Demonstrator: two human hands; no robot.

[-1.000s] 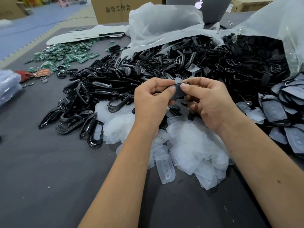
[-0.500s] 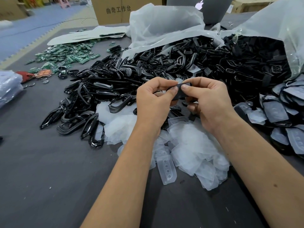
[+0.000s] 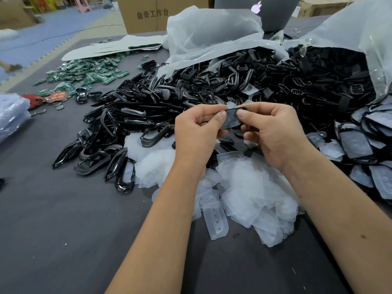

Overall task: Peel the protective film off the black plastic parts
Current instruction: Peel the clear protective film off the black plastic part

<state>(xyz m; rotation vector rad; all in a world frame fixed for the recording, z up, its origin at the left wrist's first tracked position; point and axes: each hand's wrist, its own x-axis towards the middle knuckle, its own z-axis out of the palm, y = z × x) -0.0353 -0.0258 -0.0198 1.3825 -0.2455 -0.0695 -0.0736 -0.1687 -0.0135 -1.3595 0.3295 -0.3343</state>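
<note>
Both hands hold one black plastic part [image 3: 231, 120] above the table's middle. My left hand [image 3: 196, 132] pinches its left end between thumb and fingers. My right hand [image 3: 273, 130] pinches its right end, thumb on the film-covered face. A bit of clear film [image 3: 231, 105] sticks up at the part's top edge. Below the hands lies a heap of peeled clear films [image 3: 250, 187]. A large pile of black frames [image 3: 135, 115] spreads to the left and behind. Film-covered black parts [image 3: 358, 143] lie at the right.
Two clear plastic bags [image 3: 212, 39] full of black parts lie open at the back. Green circuit boards [image 3: 89, 73] are scattered at the back left, a cardboard box [image 3: 161, 13] and a laptop [image 3: 273, 11] behind. The dark table [image 3: 63, 230] shows bare in front.
The part has turned a little between the fingers, so more of its film-covered face shows. Both hands stay in nearly the same place.
</note>
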